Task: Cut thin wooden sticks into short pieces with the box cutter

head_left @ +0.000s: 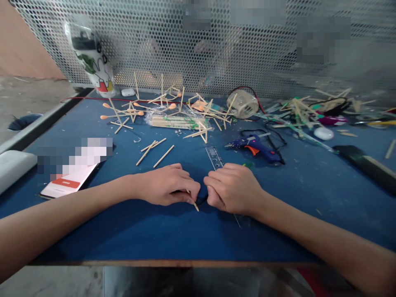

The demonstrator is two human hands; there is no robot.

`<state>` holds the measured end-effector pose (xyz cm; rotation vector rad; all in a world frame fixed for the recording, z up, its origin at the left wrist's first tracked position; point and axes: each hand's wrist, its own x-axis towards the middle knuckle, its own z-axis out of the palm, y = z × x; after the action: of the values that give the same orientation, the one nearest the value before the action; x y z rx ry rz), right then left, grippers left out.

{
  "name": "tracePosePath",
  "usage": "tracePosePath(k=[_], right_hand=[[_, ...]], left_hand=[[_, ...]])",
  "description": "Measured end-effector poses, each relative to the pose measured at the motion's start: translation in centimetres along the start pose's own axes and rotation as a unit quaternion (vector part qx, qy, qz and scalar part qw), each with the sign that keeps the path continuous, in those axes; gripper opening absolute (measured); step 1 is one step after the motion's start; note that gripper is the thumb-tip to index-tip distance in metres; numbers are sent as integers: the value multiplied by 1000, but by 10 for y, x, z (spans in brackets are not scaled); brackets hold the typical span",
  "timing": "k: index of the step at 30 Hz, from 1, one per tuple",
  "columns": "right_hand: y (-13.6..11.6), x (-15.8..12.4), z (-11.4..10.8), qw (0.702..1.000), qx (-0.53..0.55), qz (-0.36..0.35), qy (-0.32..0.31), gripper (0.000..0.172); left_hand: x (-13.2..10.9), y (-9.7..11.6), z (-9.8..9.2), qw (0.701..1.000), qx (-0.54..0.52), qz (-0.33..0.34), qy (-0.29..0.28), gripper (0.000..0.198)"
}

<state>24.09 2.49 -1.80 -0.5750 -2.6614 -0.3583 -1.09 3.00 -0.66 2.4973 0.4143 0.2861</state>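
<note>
Pinching a stick (196, 207), left fingers (194, 187), bare tabletop (167, 235) to the front edge (167, 263); right fingers (214, 182) clenched, contents unclear.

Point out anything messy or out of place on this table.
The heap of sticks and strips at the back right stands out: it lies jumbled, unlike the wrapped stick bundle. The glue gun also lies on its side, directly on the blue table.

Left hand (173, 185): pinching a thin wooden stick (196, 207) | Right hand (233, 187): curled over a clear ruler (213, 155), its grip hidden | Beyond left hand: loose sticks (163, 156) | Left: phone (69, 183), screen lit | Right: blue glue gun (262, 147) on its side | Far middle: bagged sticks (173, 122), orange-tipped stick frames (140, 113) | Far left: patterned bottle (100, 74), upright
</note>
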Motion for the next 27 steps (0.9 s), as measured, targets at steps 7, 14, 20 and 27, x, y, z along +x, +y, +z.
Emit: tracePosePath(k=[7,14,20,27], right_hand=[[-4,2,-1,1000,-8,14,-8,32],[-3,2,0,1000,-4,3,-3,35],[9,3,0,1000,-25,5,0,34],[13,-3,-5,999,17,46,-15,36]], left_hand=[[0,-1,2,1000,-3,11,10,10],[-1,-2,2,1000,6,11,7,11],[-1,0,1,1000,-7,6,2,12],[-1,-2,2,1000,-17,9,5,10]])
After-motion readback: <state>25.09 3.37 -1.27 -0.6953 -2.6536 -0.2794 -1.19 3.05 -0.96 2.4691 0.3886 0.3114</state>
